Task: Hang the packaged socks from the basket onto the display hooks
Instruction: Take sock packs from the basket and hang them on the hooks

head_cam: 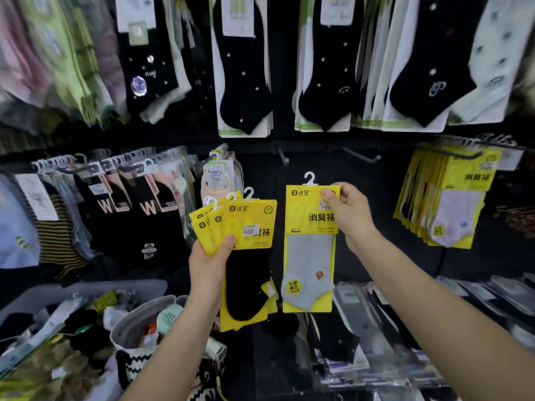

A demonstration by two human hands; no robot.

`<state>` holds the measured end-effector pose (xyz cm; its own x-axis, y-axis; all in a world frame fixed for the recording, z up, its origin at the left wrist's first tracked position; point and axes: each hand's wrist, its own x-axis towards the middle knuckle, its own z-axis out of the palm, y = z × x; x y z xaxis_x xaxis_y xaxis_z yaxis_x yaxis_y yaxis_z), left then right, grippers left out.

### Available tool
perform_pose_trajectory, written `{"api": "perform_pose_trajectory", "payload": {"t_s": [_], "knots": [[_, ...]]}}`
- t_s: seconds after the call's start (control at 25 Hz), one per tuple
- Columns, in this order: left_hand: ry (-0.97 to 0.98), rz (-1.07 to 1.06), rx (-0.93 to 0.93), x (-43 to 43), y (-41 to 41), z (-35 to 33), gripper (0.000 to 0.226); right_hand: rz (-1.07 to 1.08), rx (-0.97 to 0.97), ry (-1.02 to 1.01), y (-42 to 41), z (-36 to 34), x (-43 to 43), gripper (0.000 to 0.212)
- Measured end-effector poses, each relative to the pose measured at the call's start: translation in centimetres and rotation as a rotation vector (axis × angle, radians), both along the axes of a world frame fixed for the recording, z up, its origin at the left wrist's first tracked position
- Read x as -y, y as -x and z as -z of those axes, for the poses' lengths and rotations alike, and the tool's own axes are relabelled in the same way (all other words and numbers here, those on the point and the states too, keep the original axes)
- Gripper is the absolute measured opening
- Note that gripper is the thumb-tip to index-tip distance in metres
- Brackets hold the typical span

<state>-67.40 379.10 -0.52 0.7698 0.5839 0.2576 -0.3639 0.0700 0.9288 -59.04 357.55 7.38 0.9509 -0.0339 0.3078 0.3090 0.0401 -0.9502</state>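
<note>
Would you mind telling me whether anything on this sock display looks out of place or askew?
Nothing looks damaged. The one gap is the two bare hooks in the middle, between full rows. The yellow packs in the left hand are fanned unevenly, while the right hand holds the grey sock pack straight.

You have one view, worn on your head, facing forward and slightly down, close to the display wall. Its wide lens bends and blurs the frame's upper corners.
</note>
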Motion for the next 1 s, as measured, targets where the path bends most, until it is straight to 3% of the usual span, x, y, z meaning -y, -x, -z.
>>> {"api": "perform_pose_trajectory", "payload": {"t_s": [0.32,0.52,0.64,0.76,0.88,1.0], "knots": [[-0.074,0.0,0.016,-1.9,0.4,-1.2,0.017,-0.019,0.155,0.128,-1.5,-3.9,-2.0,0.007],[-0.066,0.042,0.042,-0.8,0.5,-2.0,0.022,-0.02,0.207,0.335,-1.7,-3.6,-2.9,0.004],[-0.043,0.067,0.032,0.0,0.4,-2.2,0.028,-0.002,0.154,0.322,-1.7,-3.3,-2.6,0.008],[-0.015,0.07,0.017,0.6,0.4,-2.1,0.032,0.156,0.217,0.235,-0.4,-2.0,-2.2,0.018],[-0.005,0.094,0.029,0.8,0.6,-2.0,0.03,-0.006,0.257,0.225,2.1,0.3,-3.0,0.015],[-0.039,0.173,0.062,1.6,1.2,-2.1,0.047,-0.117,0.194,0.267,3.5,1.6,-4.2,0.008]]}}
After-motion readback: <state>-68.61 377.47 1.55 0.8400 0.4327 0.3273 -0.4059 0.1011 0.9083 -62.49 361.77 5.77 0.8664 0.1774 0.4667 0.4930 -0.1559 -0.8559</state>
